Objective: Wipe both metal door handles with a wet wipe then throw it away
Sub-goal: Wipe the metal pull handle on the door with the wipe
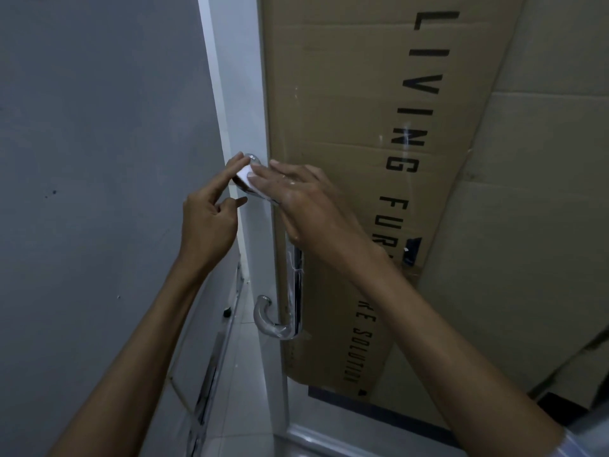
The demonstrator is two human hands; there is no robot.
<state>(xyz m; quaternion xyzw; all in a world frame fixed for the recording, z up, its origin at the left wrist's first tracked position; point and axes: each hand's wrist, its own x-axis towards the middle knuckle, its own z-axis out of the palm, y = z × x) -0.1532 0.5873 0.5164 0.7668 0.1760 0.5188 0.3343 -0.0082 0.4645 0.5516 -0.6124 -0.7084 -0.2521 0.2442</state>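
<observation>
One view only — a wide-angle camera worn on the person's head, looking forward and steeply down along a glass door (pixel 263 94) at close range. Both forearms enter from the bottom edge, at about 7 and 5 o'clock, and meet near the centre, where the left hand (pixel 207 216) and right hand (pixel 303 206) sit just in front of the lens. The metal door handle (pixel 290 311) runs from centre toward 6 o'clock. A grey wall (pixel 99 143) fills the 9 o'clock side, a cardboard sheet (pixel 346 94) the 1 to 3 o'clock side — straight lines bow toward the edges
</observation>
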